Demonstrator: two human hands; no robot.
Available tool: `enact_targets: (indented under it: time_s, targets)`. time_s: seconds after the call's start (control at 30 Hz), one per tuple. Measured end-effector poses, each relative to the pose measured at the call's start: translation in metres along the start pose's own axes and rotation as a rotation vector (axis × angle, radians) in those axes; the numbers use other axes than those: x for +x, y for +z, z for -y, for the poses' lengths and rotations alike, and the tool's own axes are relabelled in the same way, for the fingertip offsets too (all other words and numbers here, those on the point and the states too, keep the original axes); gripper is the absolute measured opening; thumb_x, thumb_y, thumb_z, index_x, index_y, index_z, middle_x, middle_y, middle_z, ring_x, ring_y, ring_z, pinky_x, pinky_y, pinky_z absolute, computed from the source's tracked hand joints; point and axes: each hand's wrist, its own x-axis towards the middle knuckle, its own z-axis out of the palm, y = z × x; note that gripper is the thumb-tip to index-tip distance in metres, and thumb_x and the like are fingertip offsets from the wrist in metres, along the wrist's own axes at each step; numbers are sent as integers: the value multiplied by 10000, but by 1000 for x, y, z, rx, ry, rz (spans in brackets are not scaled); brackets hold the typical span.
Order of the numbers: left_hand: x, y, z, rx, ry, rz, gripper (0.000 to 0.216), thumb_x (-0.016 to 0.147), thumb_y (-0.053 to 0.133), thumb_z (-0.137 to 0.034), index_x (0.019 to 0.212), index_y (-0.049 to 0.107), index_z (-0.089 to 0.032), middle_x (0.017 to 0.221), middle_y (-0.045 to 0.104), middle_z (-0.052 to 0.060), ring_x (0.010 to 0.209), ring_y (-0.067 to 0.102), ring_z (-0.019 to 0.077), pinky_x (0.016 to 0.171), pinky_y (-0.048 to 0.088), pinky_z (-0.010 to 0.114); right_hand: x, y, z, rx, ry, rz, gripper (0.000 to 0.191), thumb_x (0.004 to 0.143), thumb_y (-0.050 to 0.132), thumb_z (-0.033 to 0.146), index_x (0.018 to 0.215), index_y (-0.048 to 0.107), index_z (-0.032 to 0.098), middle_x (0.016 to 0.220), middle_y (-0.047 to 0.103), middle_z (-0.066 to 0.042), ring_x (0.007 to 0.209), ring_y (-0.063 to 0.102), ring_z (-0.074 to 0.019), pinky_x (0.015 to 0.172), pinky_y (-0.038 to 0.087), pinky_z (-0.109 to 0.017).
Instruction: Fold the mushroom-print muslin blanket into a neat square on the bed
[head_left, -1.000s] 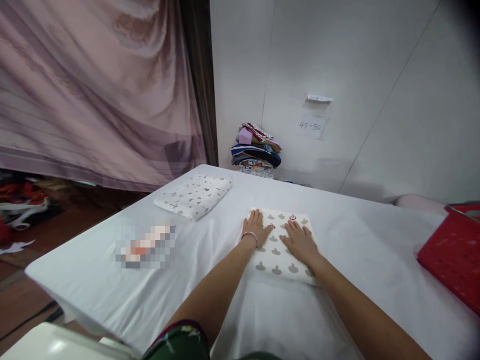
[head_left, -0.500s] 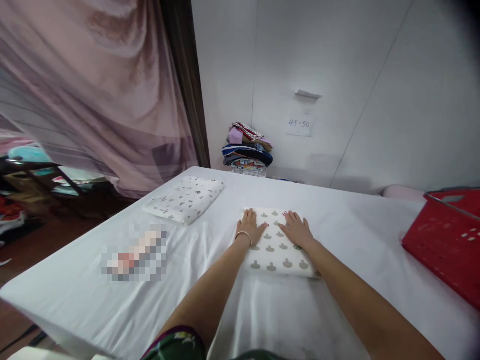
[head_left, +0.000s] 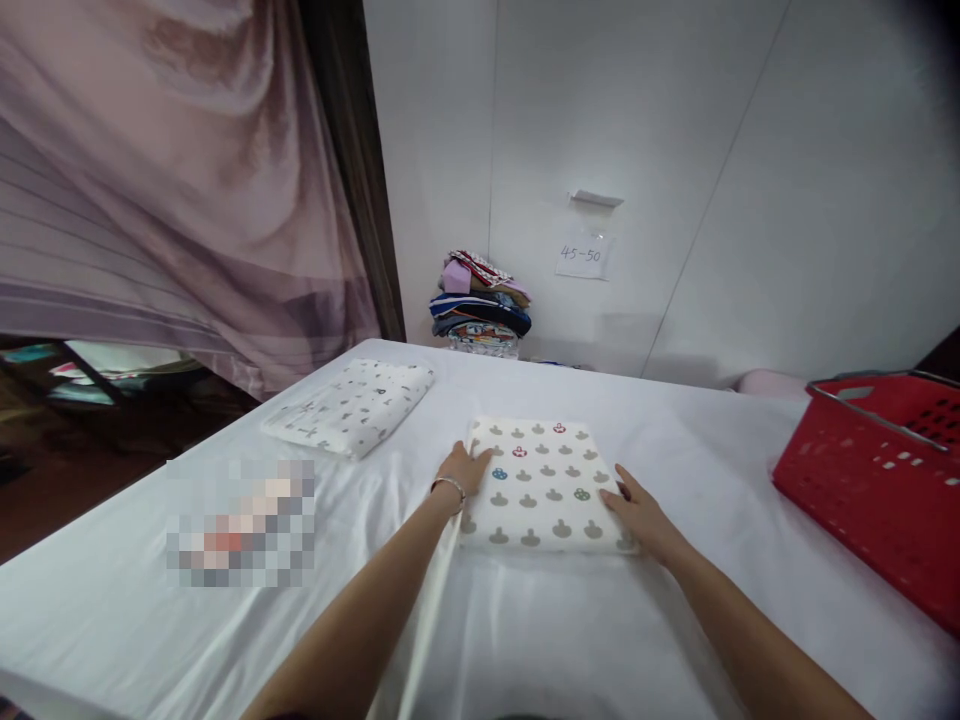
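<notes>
A folded white cloth (head_left: pixel 541 490) printed with grey mushroom shapes, a few of them coloured, lies flat on the white-covered table (head_left: pixel 315 630). My left hand (head_left: pixel 457 475), with a bracelet at the wrist, is at the cloth's left edge, thumb reaching onto the print and fingers apart. Along the right edge is my right hand (head_left: pixel 643 515), its thumb touching the cloth and its index finger stretched out beside it. Some fingertips of both hands are hidden.
Another folded white cloth (head_left: pixel 352 405) with small dark prints lies at the back left. Nearer on that side is a pixelated item (head_left: pixel 240 525). A red basket (head_left: pixel 870 470) stands at the right. Folded fabrics (head_left: pixel 480 300) are stacked by the wall, near a paper sign (head_left: pixel 583 256).
My hands have moved apart from flat on top of the mushroom-print cloth to its left and right edges. The view has shifted slightly right.
</notes>
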Motion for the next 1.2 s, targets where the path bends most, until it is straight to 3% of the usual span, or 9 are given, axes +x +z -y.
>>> enact_targets:
  time_s: [0.17, 0.33, 0.43, 0.57, 0.67, 0.77, 0.93, 1.1, 1.2]
  targets:
    - [6, 1, 2, -10, -38, 58, 582, 700, 479, -631, 974, 560, -124, 1055, 628, 168, 939, 611, 282, 685, 476, 308, -14, -6, 13, 215, 133, 114, 874, 700, 658, 467, 1411, 216, 215, 1309, 469, -149, 1005, 591, -246, 804, 492, -328]
    - [7, -10, -8, -6, 40, 40, 415, 731, 515, -511, 918, 584, -147, 965, 669, 100, 839, 635, 213, 636, 477, 252, -17, -1, 10, 410, 112, 243, 802, 685, 696, 417, 1363, 311, 227, 1210, 565, -125, 940, 620, -252, 769, 514, -363]
    - [21, -31, -15, 38, 121, -1, 373, 733, 539, -471, 963, 582, -180, 967, 669, 62, 860, 628, 201, 686, 471, 246, -38, 21, 3, 465, 64, 222, 881, 688, 695, 426, 1402, 207, 257, 1167, 595, -108, 910, 631, -241, 739, 523, -353]
    - [43, -55, -16, 140, 178, -56, 374, 727, 566, -425, 1027, 572, -202, 1008, 658, 70, 941, 607, 232, 775, 461, 287, -76, 63, -7, 492, 36, 437, 1010, 694, 696, 413, 1426, 16, 267, 991, 660, -72, 804, 652, -213, 664, 531, -340]
    - [45, -57, -10, 212, 194, -75, 360, 747, 546, -383, 1038, 580, -173, 1068, 634, 110, 1010, 579, 261, 842, 445, 326, -87, 77, -13, 514, 95, 490, 1037, 697, 693, 406, 1426, -27, 245, 1021, 647, -92, 786, 656, -202, 639, 535, -325]
    - [29, -47, 1, 237, 284, -115, 402, 795, 480, -401, 1135, 535, -194, 1218, 553, 83, 1112, 517, 228, 954, 385, 308, -80, 71, -14, 584, 150, 452, 1004, 713, 681, 402, 1430, 0, 221, 1030, 649, -107, 856, 650, -217, 668, 542, -330]
    - [-22, -18, 20, 236, 703, -189, 388, 808, 464, -432, 1110, 564, -210, 1215, 555, 58, 1179, 453, 212, 1049, 309, 328, -50, 50, -5, 751, 139, 327, 1027, 727, 687, 323, 1422, -64, 229, 1204, 572, -96, 1006, 599, -214, 736, 550, -338]
    - [-78, 6, 17, 227, 926, -83, 425, 816, 470, -453, 1154, 548, -207, 1256, 525, 87, 1203, 430, 232, 1056, 289, 411, -10, 44, 7, 773, 66, 225, 968, 758, 639, 256, 1421, -65, 219, 1198, 573, -76, 973, 610, -181, 793, 539, -332]
    - [-103, 14, 12, 302, 989, 24, 558, 779, 492, -542, 1231, 487, -215, 1315, 469, 97, 1239, 382, 264, 1064, 231, 487, 15, 41, 12, 691, 55, 173, 898, 757, 624, 258, 1425, 31, 176, 1140, 595, -95, 879, 628, -165, 763, 540, -312]
